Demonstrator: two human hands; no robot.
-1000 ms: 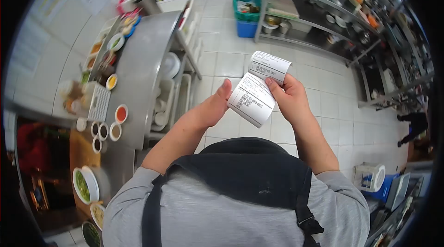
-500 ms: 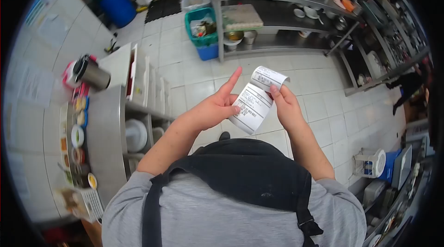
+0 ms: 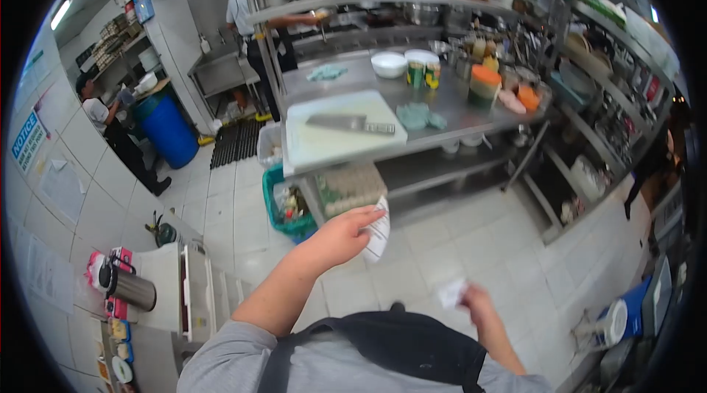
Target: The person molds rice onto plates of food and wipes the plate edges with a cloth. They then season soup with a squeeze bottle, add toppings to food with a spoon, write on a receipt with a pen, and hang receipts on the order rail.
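A printed paper slip (image 3: 378, 237) is pinched in my left hand (image 3: 340, 237), raised in front of the steel table with its fingers toward the table's lower shelf. Lower and to the right, my right hand (image 3: 482, 307) grips a second white slip (image 3: 451, 293), both blurred by motion. The two slips are apart. Beyond my left hand, a cleaver (image 3: 346, 124) lies on a white cutting board (image 3: 302, 144) on the table.
The steel table (image 3: 456, 124) also bears cans (image 3: 423, 75), white bowls (image 3: 389, 64) and green cloths (image 3: 420, 116). A bin (image 3: 274, 210) stands at its left leg. One person (image 3: 110, 121) stands by a blue barrel (image 3: 168, 132), another (image 3: 254, 47) behind the table.
The view has tilted up and shows the table and two people. My hands have moved apart, each now with its own slip, where both were at the joined slips before.
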